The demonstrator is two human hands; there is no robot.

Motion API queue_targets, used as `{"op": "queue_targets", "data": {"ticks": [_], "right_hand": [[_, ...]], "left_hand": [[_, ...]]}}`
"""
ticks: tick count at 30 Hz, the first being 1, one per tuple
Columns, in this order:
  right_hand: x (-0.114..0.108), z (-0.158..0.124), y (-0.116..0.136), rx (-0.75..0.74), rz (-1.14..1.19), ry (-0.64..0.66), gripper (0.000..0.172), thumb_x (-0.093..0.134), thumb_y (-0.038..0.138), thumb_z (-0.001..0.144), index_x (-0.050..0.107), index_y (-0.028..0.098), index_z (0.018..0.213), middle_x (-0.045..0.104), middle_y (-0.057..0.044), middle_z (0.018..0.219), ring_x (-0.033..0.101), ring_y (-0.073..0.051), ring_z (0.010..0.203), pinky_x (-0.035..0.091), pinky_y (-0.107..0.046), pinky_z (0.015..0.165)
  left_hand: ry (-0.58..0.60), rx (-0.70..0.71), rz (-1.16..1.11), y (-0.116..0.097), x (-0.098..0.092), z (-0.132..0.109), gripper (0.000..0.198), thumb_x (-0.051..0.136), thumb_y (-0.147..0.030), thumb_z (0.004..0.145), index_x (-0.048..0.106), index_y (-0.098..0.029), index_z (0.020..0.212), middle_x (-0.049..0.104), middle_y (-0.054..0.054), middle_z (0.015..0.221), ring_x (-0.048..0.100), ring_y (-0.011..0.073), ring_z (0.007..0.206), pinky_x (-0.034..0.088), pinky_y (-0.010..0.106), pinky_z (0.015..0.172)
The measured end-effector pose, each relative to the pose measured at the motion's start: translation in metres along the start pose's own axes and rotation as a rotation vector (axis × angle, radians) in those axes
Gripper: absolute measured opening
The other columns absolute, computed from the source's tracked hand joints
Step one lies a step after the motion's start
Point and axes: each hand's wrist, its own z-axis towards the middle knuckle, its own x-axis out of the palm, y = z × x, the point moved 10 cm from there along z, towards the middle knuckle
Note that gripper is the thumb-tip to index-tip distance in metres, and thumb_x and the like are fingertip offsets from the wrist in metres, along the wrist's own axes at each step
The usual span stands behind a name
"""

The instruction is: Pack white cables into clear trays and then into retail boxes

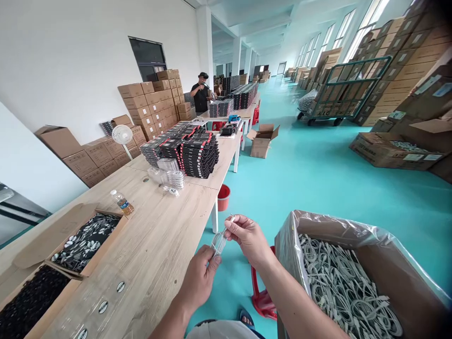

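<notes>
My left hand and my right hand both pinch a coiled white cable in the air beside the wooden table. The left hand grips the lower part of the coil, the right hand holds its upper end near a connector. To my right stands a large cardboard box lined with plastic and full of several coiled white cables.
On the table lie open boxes of black-and-white items, a water bottle, clear plastic trays and stacks of black retail boxes. A red stool and red bucket stand below. Another person works far back. Carton stacks line both sides.
</notes>
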Motion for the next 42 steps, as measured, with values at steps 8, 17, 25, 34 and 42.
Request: {"op": "queue_targets", "data": {"ticks": [8, 17, 25, 34, 42], "right_hand": [[-0.047, -0.003, -0.006, -0.016, -0.082, -0.087, 0.033, 0.072, 0.051, 0.074, 0.066, 0.019, 0.078, 0.056, 0.002, 0.061, 0.046, -0.011, 0.054, 0.035, -0.025, 0.050], [-0.005, -0.021, -0.011, -0.057, -0.683, 0.234, 0.035, 0.051, 0.035, 0.086, 0.056, 0.019, 0.055, 0.049, 0.003, 0.050, 0.040, -0.010, 0.048, 0.033, -0.024, 0.049], [0.018, -0.024, -0.016, -0.250, -0.949, 0.301, 0.030, 0.043, 0.023, 0.089, 0.061, 0.020, 0.067, 0.056, 0.002, 0.056, 0.048, -0.012, 0.052, 0.035, -0.024, 0.053], [0.026, -0.027, -0.009, -0.576, -1.195, 0.098, 0.018, 0.054, 0.030, 0.089, 0.069, 0.025, 0.098, 0.065, -0.006, 0.087, 0.058, -0.023, 0.082, 0.040, -0.034, 0.073], [0.058, -0.014, -0.020, -0.705, -1.145, 0.280, 0.016, 0.057, 0.021, 0.085, 0.066, 0.021, 0.072, 0.064, -0.004, 0.073, 0.056, -0.020, 0.075, 0.036, -0.035, 0.074]], "left_hand": [[0.149, -0.396, -0.805, 0.029, 0.042, -0.012, 0.044, 0.060, -0.051, 0.083, 0.041, -0.018, 0.061, 0.052, 0.000, 0.065, 0.039, 0.0073, 0.050, 0.020, 0.020, 0.046], [0.284, -0.528, -1.009, 0.039, 0.065, -0.024, 0.043, 0.059, -0.045, 0.086, 0.037, -0.018, 0.060, 0.044, -0.002, 0.060, 0.035, 0.0048, 0.045, 0.021, 0.018, 0.043], [0.098, -0.476, -1.232, 0.043, 0.052, -0.015, 0.036, 0.062, -0.035, 0.086, 0.038, -0.019, 0.066, 0.040, -0.004, 0.062, 0.033, 0.0041, 0.045, 0.021, 0.015, 0.040], [-0.123, -0.539, -1.149, 0.074, 0.037, -0.021, 0.033, 0.061, -0.037, 0.086, 0.042, -0.018, 0.068, 0.047, -0.003, 0.062, 0.040, 0.0045, 0.045, 0.019, 0.015, 0.037], [-0.389, -0.542, -1.029, 0.097, 0.021, -0.036, 0.037, 0.064, -0.045, 0.081, 0.043, -0.018, 0.066, 0.052, -0.001, 0.059, 0.042, 0.0057, 0.045, 0.020, 0.016, 0.038]]}}
